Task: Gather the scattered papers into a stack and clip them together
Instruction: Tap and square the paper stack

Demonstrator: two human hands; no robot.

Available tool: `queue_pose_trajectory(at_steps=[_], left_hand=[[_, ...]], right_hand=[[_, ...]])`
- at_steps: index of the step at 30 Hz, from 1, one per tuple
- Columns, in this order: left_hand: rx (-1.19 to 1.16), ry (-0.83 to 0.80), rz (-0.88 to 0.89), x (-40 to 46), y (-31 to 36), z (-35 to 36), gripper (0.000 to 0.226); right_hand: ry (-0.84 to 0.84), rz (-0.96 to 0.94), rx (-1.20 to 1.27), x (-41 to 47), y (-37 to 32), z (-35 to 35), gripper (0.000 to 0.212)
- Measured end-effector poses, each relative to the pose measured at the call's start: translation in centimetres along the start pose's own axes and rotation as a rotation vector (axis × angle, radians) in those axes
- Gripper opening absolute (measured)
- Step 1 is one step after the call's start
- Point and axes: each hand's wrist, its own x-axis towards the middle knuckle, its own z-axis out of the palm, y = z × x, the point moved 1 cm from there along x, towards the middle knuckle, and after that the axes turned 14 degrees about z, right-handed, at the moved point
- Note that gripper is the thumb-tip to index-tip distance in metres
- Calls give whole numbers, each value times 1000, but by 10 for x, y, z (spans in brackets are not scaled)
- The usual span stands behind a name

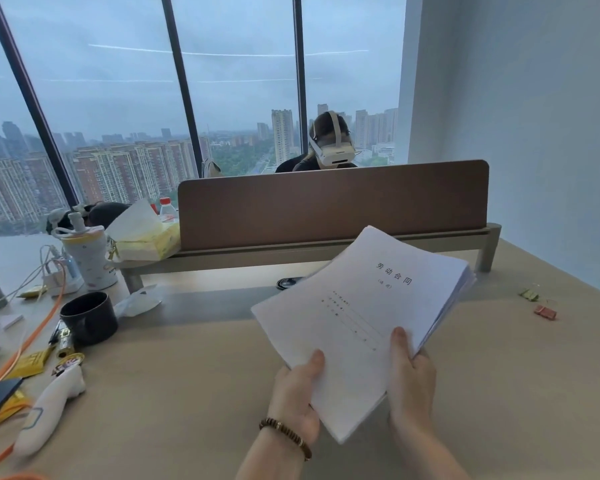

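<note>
A thick stack of white papers [357, 306] with printed characters on its top sheet is held tilted above the beige desk [187, 393]. My left hand [297, 393], with a bead bracelet on the wrist, grips the stack's near left edge, thumb on top. My right hand [411, 379] grips the near right corner, thumb pressed on the top sheet. Two binder clips lie on the desk at the right: a green one [529, 294] and a red one [545, 312], both apart from the stack.
A dark mug [89, 317], a white controller [49, 407], orange cable [32, 341], snack packets, a bottle in a sleeve [89, 258] and tissues [146, 233] crowd the left side. A brown divider [333, 202] stands behind, with a person in a headset beyond. A wall is at the right.
</note>
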Motion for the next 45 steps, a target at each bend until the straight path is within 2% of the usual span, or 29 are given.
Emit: queue_pose_trajectory(at_steps=[3,6,9,12,14,16,21,27,31,35,38,40,42,45], left_hand=[[98,40,95,9,8,-8,20],[219,16,217,15,25,-23,5],[341,-57,352,20,42,-41,8],[439,-93,463,25,55,-55,10],[475,-107,500,27,58,-61,11],[484,-108,511,28,58,-63,12],[452,-106,522,27,52,-64,10],[391,-94,524,31,42,-78,10],[415,-107,489,29,26,-83,29],[507,-86,496,28,23,-75,34],[562,-46,562,34,24,-75,62],[597,-36,598,37,25,-78,74],[632,-40,592,36,24,-78,69],[696,-41,567,36,19,-79,48]], right_hand=[[-129,30,-53,11,-5,-5,5],[-231,113,106,35,-22,-18,15],[-290,74,116,57,-52,-38,16],[-404,48,-190,73,-68,-50,26],[-437,22,-437,77,-69,-50,36],[-459,-26,-580,75,-63,-46,37],[-254,-178,-569,68,-26,-32,40],[-168,-261,-504,53,6,-28,47],[-197,-190,-464,53,25,-32,37],[-293,-91,-411,60,32,-33,27],[-238,-128,-414,61,32,-32,17],[-191,-189,-435,60,30,-32,20],[-204,-206,-483,61,31,-33,26],[-260,-162,-549,62,35,-34,30]])
